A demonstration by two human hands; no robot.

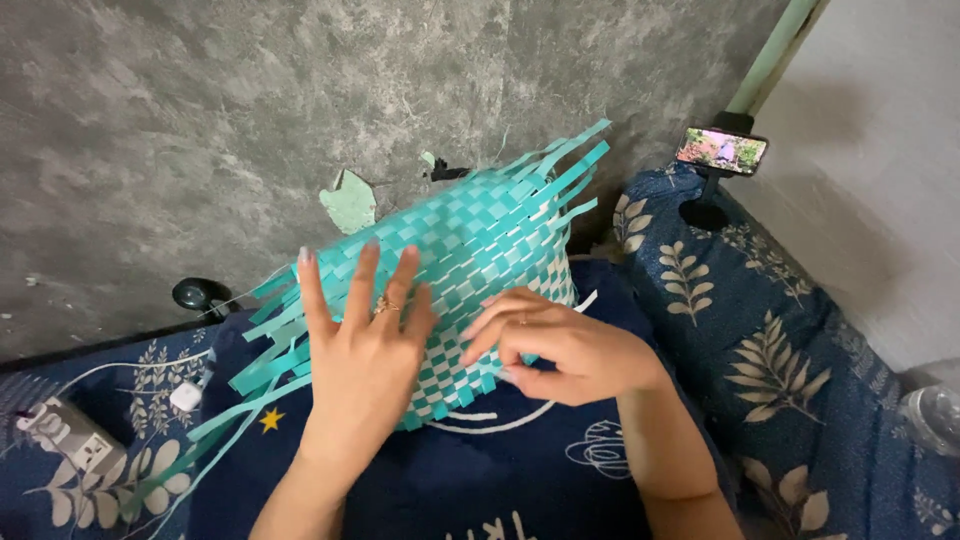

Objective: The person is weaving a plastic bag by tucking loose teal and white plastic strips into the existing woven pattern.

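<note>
Teal-and-white woven mat [470,260] lies tilted over the lap on a dark blue cloth [480,480], loose strip ends [250,370] fanning out left. Left hand [365,350] flat on the weave, fingers spread apart; right hand [560,350] fingers pinched together on a strip at the lower edge. Phone on stand [722,150] well apart, upper right.

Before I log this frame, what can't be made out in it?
All head view:
- Woven panel: the parts under the left hand and right hand are covered.
- Right fingertips: curled inward, so any strip pinched there is hidden.
- Phone: screen too small to read.
- Power strip: cut off near the left edge.
- Clear object: cropped by the right edge.
</note>
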